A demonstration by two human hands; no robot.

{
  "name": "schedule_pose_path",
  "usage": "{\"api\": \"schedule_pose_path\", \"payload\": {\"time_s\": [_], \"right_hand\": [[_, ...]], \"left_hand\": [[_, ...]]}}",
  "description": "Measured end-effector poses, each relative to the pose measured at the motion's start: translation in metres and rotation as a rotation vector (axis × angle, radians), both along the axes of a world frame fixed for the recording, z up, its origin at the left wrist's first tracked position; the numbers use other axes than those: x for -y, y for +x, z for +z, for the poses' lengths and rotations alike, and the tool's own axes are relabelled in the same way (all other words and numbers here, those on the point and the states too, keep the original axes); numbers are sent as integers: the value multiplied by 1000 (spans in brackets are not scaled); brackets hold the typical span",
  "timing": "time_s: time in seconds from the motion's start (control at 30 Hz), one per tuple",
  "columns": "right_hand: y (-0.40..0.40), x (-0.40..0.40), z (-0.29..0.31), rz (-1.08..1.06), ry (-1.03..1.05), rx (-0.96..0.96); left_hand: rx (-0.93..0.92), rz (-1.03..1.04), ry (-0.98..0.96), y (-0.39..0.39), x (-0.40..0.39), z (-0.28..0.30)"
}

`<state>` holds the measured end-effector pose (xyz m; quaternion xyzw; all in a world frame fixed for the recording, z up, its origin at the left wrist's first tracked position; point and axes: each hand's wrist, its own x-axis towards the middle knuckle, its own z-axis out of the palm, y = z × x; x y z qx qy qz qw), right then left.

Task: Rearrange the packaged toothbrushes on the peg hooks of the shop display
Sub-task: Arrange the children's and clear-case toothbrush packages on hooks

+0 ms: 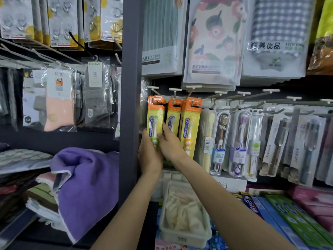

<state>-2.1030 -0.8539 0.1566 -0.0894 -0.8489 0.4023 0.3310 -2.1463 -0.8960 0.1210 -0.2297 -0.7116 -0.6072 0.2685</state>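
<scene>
— Where are the hands?

— Both are up at the far left end of the toothbrush rack, just right of the dark post (129, 105). The left hand (149, 156) grips the bottom of the leftmost pack (155, 120), a yellow and orange card with a green brush in it, fingers curled round its lower left edge.

— And the right hand?

— The right hand (170, 143) is pressed against the same pack from the right, thumb laid up along its edge, fingers tucked behind it. It pinches the card.

— Is the pack on a hook?

— Its orange top sits at the leftmost hook (153, 100); I cannot tell if the hole is fully on.

— What hangs beside it?

— A blue-brush pack (173, 114) just right, partly behind the right hand, then an orange-brush pack (190, 123). Further right hang clear cases of brushes (240, 141).

— Below?

— A white bin (182, 237) with cloth in it, and toothpaste boxes (288, 219) to the near right. A purple towel (84, 186) lies on the left shelf.
</scene>
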Motion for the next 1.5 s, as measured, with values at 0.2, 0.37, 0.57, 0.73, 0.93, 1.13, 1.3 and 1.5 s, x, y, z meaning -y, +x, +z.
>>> {"api": "schedule_pose_path", "payload": {"time_s": [0.2,0.37,0.57,0.73,0.93,1.13,1.3,1.5], "right_hand": [[13,-1,-8,-278,70,-232],[-1,-11,-9,-409,113,-257],[-34,-21,-6,-524,20,-223],[-48,-22,-1,-526,33,-200],[-48,-26,-2,-453,-4,-227],[-36,-19,-7,-440,39,-253],[-25,-12,-7,-426,36,-239],[-25,-9,-5,-418,-25,-190]], "left_hand": [[66,-105,-10,2,4,2],[57,-113,44,2,5,3],[22,-49,48,-10,-1,-4],[40,-62,63,-10,-2,-5],[28,-76,77,-10,-2,-4],[26,-116,83,-2,3,-4],[-2,-171,185,7,4,-3],[24,-176,180,-3,3,-4]]}}
